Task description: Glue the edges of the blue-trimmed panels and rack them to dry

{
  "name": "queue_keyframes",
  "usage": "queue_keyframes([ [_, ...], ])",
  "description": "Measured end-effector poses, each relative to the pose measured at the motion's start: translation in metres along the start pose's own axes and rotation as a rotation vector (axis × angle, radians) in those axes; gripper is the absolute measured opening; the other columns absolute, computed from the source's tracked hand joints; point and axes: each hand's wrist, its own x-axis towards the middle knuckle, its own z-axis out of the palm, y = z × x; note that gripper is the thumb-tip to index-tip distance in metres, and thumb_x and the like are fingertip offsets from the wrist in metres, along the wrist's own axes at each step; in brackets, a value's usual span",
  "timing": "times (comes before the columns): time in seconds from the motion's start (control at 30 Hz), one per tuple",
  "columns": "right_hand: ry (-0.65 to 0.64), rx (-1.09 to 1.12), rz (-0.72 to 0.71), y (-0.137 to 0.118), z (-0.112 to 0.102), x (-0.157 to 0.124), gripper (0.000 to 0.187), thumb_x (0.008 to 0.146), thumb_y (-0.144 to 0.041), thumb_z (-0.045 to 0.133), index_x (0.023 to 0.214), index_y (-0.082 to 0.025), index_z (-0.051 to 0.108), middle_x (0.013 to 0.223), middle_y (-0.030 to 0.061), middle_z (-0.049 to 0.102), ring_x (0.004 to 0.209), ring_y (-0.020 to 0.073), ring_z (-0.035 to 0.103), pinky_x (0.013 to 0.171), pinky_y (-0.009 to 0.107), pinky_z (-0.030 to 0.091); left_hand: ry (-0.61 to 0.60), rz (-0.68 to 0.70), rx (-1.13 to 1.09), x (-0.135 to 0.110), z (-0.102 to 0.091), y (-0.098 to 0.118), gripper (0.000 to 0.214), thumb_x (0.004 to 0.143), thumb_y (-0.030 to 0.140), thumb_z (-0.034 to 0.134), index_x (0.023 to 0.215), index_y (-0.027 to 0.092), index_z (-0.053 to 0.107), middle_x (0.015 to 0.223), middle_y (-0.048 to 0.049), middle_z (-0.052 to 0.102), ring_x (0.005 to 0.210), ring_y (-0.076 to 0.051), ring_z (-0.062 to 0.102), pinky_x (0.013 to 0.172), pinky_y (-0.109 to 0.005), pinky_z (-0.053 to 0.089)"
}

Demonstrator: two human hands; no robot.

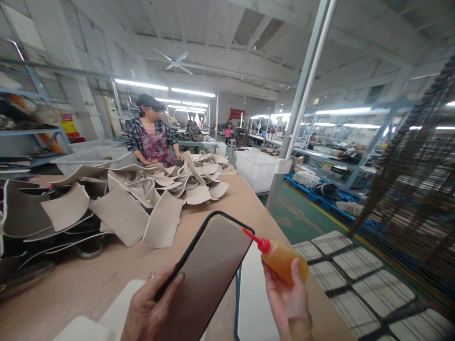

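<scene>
My left hand (152,303) grips a taupe rectangular panel with rounded corners and a dark rim (209,274), thumb on its face and fingers behind. The panel is held tilted above the table. In my right hand (284,293) is a squeeze bottle of amber liquid (284,260) with a red nozzle (254,237). The nozzle's tip points left and meets the panel's rim near its upper right corner; whether liquid is coming out is too small to tell. Beneath, a pale panel with a dark edge (254,298) lies on the table (213,222).
A heap of taupe leather-like pieces (122,213) covers the table's left and far part. A co-worker (152,135) stands behind it, hands at the heap. White bins (254,166) stand beyond. Right of the table are a metal post (298,94) and several pale panels (366,284) laid out low.
</scene>
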Motion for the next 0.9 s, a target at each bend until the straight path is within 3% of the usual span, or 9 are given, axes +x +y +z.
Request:
queue_keyframes([
  [0.27,0.052,0.04,0.034,0.004,0.013,-0.009,0.033,0.069,-0.034,0.078,0.092,-0.016,0.064,0.087,0.0044,0.073,0.084,0.0187,0.069,0.072,0.031,0.059,-0.004,0.073,0.052,-0.004,0.007,-0.003,0.028,0.076,0.041,0.065,0.1,0.03,0.073,0.106,-0.0009,0.072,0.102,-0.026,0.065,0.095,-0.034,0.049],
  [0.5,0.039,0.046,0.059,0.005,0.022,-0.012,0.039,0.066,-0.034,0.079,0.096,-0.016,0.064,0.089,0.006,0.073,0.086,0.0206,0.069,0.072,0.032,0.059,0.0,0.195,0.093,-0.003,0.015,-0.006,0.025,0.078,0.034,0.062,0.102,0.032,0.071,0.104,-0.0005,0.073,0.097,-0.025,0.066,0.089,-0.031,0.051],
  [0.7,0.07,0.079,0.072,0.008,0.038,-0.028,0.027,0.073,-0.032,0.074,0.093,-0.015,0.065,0.086,0.0062,0.073,0.079,0.0188,0.07,0.07,0.031,0.059,0.0,0.263,0.12,-0.006,0.021,-0.003,0.026,0.08,0.031,0.059,0.103,0.031,0.07,0.101,-0.0018,0.072,0.094,-0.024,0.066,0.085,-0.029,0.05],
  [0.8,0.05,0.035,0.093,0.002,0.044,-0.045,0.033,0.072,-0.035,0.074,0.097,-0.015,0.066,0.089,0.0073,0.073,0.082,0.0208,0.07,0.069,0.031,0.059,0.016,0.213,0.123,0.005,0.019,0.006,0.025,0.08,0.03,0.058,0.102,0.026,0.07,0.104,-0.0044,0.072,0.098,-0.025,0.064,0.088,-0.031,0.048],
  [0.9,-0.029,-0.037,-0.002,-0.009,0.043,-0.054,0.041,0.071,-0.04,0.075,0.103,-0.017,0.066,0.098,0.0075,0.072,0.088,0.0213,0.069,0.07,0.03,0.06,-0.02,0.018,0.009,0.024,0.011,0.016,0.03,0.077,0.035,0.062,0.102,0.02,0.07,0.108,-0.0052,0.071,0.103,-0.026,0.062,0.091,-0.034,0.046],
])
